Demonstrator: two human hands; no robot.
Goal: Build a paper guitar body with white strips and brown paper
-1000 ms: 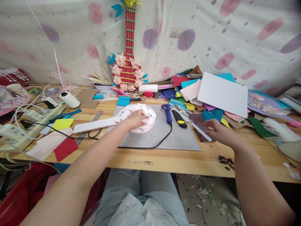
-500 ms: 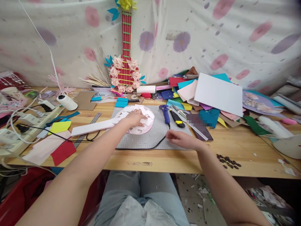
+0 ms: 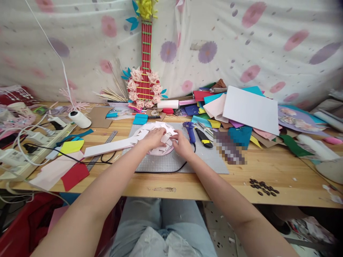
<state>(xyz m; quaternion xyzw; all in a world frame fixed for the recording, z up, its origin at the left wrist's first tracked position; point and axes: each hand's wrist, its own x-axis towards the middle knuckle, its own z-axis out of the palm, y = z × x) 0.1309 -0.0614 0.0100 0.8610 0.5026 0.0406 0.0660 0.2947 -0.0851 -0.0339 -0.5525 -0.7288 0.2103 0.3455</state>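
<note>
A pink round base covered with small white foam pieces (image 3: 158, 131) lies on the grey cutting mat (image 3: 203, 160). My left hand (image 3: 153, 138) rests on top of it, fingers bent down onto the white pieces. My right hand (image 3: 182, 143) is at its right edge, fingers curled on one of the white pieces. A long white foam strip (image 3: 107, 147) runs left from the base. A blue glue gun (image 3: 189, 130) lies just right of my right hand, its black cord looping over the mat.
A yellow-black utility knife (image 3: 203, 137) and scissors lie by the glue gun. A heap of coloured sheets under a white sheet (image 3: 250, 109) fills the right. A red paper guitar (image 3: 144, 71) leans on the backdrop. Power strips and cables (image 3: 29, 139) crowd the left; dark beads (image 3: 261, 187) lie front right.
My right hand left the object at the right and crossed the mat to the white pieces beside my left hand. My left hand stayed on the base.
</note>
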